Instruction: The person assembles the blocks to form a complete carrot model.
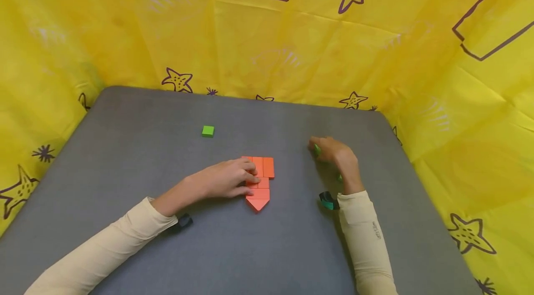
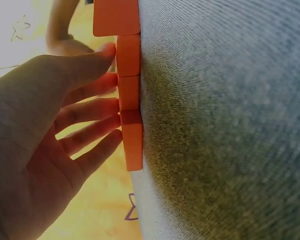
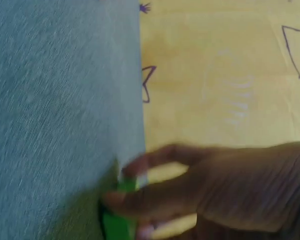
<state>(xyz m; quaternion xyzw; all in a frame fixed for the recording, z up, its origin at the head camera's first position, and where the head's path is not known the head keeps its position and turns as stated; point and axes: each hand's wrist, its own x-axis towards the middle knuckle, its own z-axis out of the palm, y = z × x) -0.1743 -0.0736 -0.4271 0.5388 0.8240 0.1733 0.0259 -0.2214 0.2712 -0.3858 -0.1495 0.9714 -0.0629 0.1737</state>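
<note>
Several orange blocks (image 1: 263, 183) lie edge to edge on the grey table, a triangular block (image 1: 257, 204) at their near end. My left hand (image 1: 227, 178) rests its fingertips on their tops from the left, fingers spread and fairly straight. In the left wrist view, the thumb and fingers touch a row of orange blocks (image 2: 129, 92). Off to the right, my right hand (image 1: 333, 150) pinches a green block (image 1: 317, 150); the right wrist view shows this green block (image 3: 116, 226) between thumb and fingers, partly covered and blurred.
Another green block (image 1: 208, 131) lies toward the back left of the table (image 1: 146, 156). Beside the right wrist, a small green piece (image 1: 340, 178) peeks out, mostly hidden. A yellow patterned cloth (image 1: 271, 45) surrounds the table's back and sides.
</note>
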